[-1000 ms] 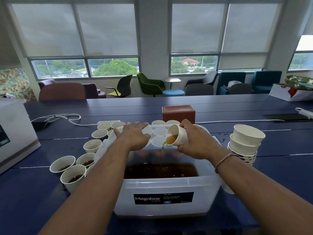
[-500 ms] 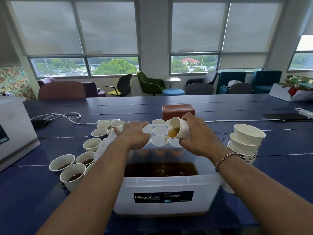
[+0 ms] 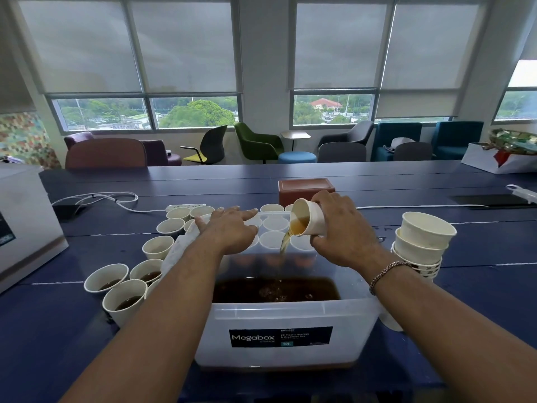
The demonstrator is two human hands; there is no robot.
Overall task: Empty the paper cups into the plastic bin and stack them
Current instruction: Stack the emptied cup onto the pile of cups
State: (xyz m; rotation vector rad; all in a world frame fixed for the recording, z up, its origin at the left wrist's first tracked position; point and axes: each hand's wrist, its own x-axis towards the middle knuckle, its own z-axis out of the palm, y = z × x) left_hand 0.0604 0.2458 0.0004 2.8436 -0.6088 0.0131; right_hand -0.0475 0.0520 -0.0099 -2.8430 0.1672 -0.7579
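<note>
Head view, filled cups [image 3: 116, 295]: leftmost bunch, I see brown liquid.
left hand [image 3: 229, 231]: flat, fingers straight on plastic bin [image 3: 290, 315] far rim, gripping nothing.
right hand [image 3: 345, 231]: curled round tilted paper cup [image 3: 312, 221], pouring over bin centre.
stacked cups [image 3: 421, 242]: right of bin.

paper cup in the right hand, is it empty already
No, amber liquid is pouring from the tilted paper cup, gripped by the right hand, into the plastic bin.
</note>
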